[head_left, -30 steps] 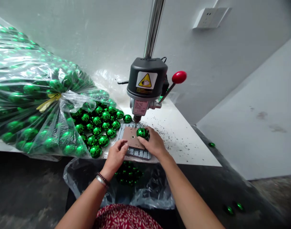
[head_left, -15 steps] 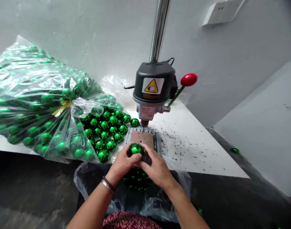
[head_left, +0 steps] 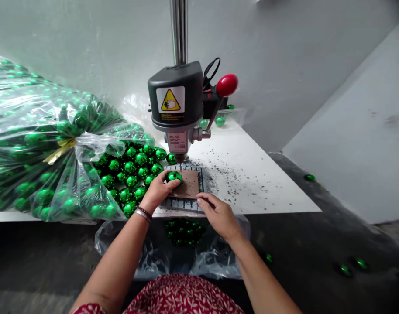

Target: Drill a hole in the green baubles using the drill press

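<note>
A shiny green ball (head_left: pixel 174 176), which looks like a Christmas bauble, is gripped between the thumb and fingers of my left hand (head_left: pixel 159 189). It sits over the brown board (head_left: pixel 189 185) on the base of the drill press (head_left: pixel 176 98), just below the thin drill bit (head_left: pixel 180 166). My right hand (head_left: pixel 215 212) is at the front right corner of the board, holding nothing, with thumb and forefinger slightly apart. Whether its fingertips touch the board I cannot tell. The red-knobbed lever (head_left: pixel 227 85) stands up at the drill's right side.
A tied clear plastic bag (head_left: pixel 52 144) full of green balls lies on the left, with loose balls (head_left: pixel 130 168) beside it. Dark shavings litter the white table (head_left: pixel 245 174). Below the table edge, a plastic-lined container (head_left: pixel 153 257) holds more balls. A few balls (head_left: pixel 345 270) lie on the floor.
My left hand has carried the ball forward onto the board under the bit. My right hand has left the ball and moved right. The view has shifted.
</note>
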A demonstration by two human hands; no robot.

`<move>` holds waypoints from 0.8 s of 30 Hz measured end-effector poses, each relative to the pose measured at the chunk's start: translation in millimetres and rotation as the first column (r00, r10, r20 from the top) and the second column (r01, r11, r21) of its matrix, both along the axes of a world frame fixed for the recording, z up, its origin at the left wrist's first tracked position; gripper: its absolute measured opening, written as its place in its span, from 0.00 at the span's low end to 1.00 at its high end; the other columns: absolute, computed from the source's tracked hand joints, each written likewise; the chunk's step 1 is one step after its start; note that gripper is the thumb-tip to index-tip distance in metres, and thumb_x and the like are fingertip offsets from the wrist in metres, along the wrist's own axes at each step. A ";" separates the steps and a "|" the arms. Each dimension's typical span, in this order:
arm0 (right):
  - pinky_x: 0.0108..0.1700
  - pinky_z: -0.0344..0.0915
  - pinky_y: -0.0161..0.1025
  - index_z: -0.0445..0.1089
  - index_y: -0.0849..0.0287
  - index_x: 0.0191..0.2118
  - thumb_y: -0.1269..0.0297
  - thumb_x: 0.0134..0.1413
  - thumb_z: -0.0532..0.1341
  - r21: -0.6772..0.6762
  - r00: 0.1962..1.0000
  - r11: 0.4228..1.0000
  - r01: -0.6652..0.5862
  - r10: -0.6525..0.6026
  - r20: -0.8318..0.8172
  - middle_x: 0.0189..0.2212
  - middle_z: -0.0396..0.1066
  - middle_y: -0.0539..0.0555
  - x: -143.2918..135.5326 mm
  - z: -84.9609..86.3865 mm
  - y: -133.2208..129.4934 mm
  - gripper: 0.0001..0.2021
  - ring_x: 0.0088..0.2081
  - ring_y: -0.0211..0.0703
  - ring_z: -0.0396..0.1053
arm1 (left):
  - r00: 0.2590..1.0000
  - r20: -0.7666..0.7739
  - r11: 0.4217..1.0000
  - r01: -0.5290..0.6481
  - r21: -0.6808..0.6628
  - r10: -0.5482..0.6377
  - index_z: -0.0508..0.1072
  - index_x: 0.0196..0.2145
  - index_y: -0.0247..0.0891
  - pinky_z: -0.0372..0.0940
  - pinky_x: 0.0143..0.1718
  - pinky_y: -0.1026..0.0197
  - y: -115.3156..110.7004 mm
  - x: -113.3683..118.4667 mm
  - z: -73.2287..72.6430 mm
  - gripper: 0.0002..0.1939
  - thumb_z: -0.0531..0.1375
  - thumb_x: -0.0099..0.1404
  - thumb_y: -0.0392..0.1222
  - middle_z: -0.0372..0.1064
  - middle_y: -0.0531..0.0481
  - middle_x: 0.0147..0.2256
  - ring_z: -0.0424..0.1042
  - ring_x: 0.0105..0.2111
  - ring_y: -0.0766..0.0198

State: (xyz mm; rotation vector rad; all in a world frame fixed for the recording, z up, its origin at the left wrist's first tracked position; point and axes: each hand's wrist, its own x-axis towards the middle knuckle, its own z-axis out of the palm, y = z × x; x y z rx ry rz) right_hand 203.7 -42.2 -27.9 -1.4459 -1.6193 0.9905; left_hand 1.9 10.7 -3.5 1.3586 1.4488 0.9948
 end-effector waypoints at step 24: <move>0.47 0.66 0.34 0.66 0.46 0.54 0.52 0.55 0.54 -0.031 0.986 0.998 -0.053 0.057 0.157 0.48 0.71 0.48 -33.5 28.4 58.4 0.21 0.44 0.36 0.70 | 0.932 -0.334 0.972 0.197 0.130 -0.144 0.65 0.59 0.35 0.63 0.54 0.58 6.4 4.8 -0.1 0.33 0.64 0.57 0.46 0.69 0.44 0.53 0.69 0.51 0.56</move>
